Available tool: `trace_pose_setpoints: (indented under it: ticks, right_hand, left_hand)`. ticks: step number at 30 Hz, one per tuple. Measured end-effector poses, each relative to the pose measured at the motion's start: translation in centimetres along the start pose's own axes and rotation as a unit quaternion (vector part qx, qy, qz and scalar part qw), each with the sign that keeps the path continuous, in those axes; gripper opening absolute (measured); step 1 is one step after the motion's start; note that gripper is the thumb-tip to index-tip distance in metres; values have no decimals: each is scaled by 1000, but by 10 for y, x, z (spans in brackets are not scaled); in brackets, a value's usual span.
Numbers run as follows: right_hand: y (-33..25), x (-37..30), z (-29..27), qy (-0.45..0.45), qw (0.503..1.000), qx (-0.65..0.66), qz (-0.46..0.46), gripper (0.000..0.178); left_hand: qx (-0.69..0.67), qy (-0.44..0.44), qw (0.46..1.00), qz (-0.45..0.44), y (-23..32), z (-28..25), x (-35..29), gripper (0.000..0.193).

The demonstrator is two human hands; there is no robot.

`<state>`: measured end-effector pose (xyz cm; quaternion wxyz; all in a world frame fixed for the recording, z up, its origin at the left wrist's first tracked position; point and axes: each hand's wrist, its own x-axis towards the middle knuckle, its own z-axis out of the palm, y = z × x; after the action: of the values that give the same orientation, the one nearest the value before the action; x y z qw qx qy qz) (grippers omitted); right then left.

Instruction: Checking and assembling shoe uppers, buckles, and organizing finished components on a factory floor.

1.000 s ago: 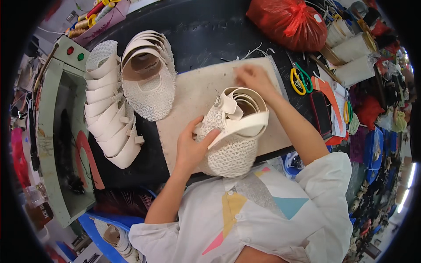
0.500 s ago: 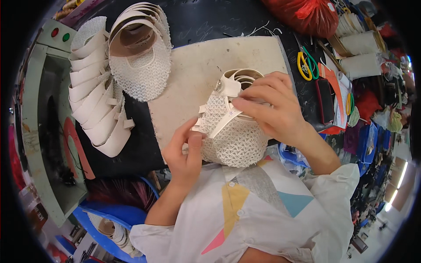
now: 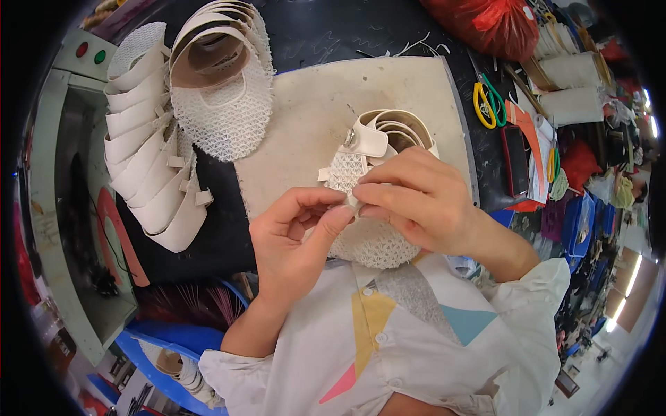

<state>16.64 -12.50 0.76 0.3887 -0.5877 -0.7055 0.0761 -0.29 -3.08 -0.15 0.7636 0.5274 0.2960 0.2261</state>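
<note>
A cream openwork shoe upper (image 3: 378, 244) lies against the near edge of the work board, in front of my shirt. Attached to its far end are curled cream bands (image 3: 408, 123) and a tab with a small metal buckle (image 3: 349, 138). My left hand (image 3: 295, 236) comes in from the left, thumb and forefinger pinched on a narrow cream strap (image 3: 352, 202) over the upper. My right hand (image 3: 423, 201) meets it there, fingers closed on the same strap. The fingers cover most of the strap and the middle of the upper.
Nested stacks of cream shoe uppers (image 3: 149, 152) (image 3: 229, 125) lie left of the pale board (image 3: 305, 104). Yellow-and-green-handled scissors (image 3: 483, 105) and a dark red phone-like case (image 3: 514, 159) lie on the right. A grey machine housing (image 3: 64, 132) stands at far left, above a blue bin (image 3: 163, 333).
My right hand has come down and nearer from the bands to the strap. My left hand has moved right, and both hands now pinch the strap together.
</note>
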Motion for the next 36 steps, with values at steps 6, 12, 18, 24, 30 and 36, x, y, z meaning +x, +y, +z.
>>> trace_pose_setpoints:
  ticks: [6,12,18,24,30,36]
  right_hand:
    - [2,-5,5,30,997,-60,-22,30]
    - [8,-1,-2,80,994,39,69,20]
    - [11,-2,0,131,943,203,227,10]
    - [17,-16,10,140,916,250,282,11]
    - [15,-16,1,169,953,113,225,15]
    - [15,-20,-13,133,983,-93,87,27]
  left_hand:
    - [-11,-47,999,-15,3,-1,14,16]
    - [30,-84,996,-27,-19,-9,67,28]
    - [149,-132,978,-52,-36,0,94,31]
    - [72,-125,983,-111,-33,5,96,25]
    - [26,-127,980,-149,-11,6,86,20]
    - [-133,-159,962,-178,3,-4,63,18]
